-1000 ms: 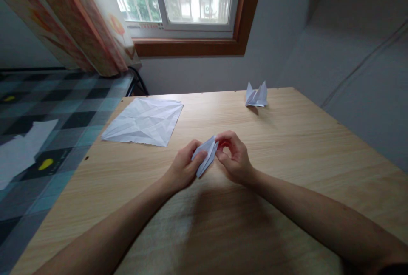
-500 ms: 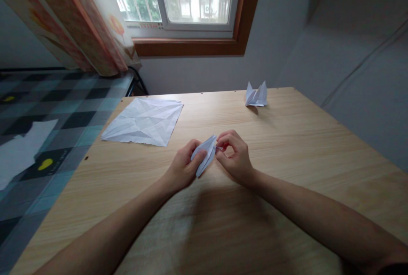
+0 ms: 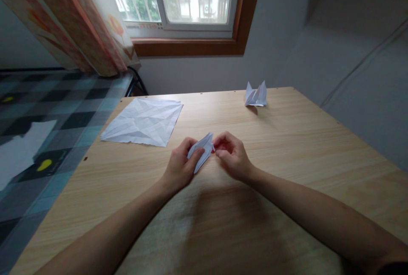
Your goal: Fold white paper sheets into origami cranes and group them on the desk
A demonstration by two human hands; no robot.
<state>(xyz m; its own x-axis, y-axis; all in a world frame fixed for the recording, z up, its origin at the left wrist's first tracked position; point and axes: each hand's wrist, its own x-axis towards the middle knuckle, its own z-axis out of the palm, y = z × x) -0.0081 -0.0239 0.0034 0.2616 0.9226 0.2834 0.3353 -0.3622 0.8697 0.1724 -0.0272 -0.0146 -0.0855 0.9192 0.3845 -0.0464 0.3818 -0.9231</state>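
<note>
A small folded white paper piece (image 3: 202,151) is held just above the wooden table (image 3: 287,147) near its middle. My left hand (image 3: 179,166) grips its lower left side with thumb and fingers closed around it. My right hand (image 3: 232,156) pinches the paper's upper right edge between thumb and fingertips. Both forearms reach in from the bottom of the view.
A creased, unfolded white sheet (image 3: 143,121) lies flat at the table's far left. A finished folded paper figure (image 3: 256,94) stands at the far edge. A bed with a checked cover (image 3: 47,113) borders the table on the left; a wall and window lie behind.
Both hands and the folded paper have shifted slightly left and away. The right fingers have closed tighter on the paper's edge.
</note>
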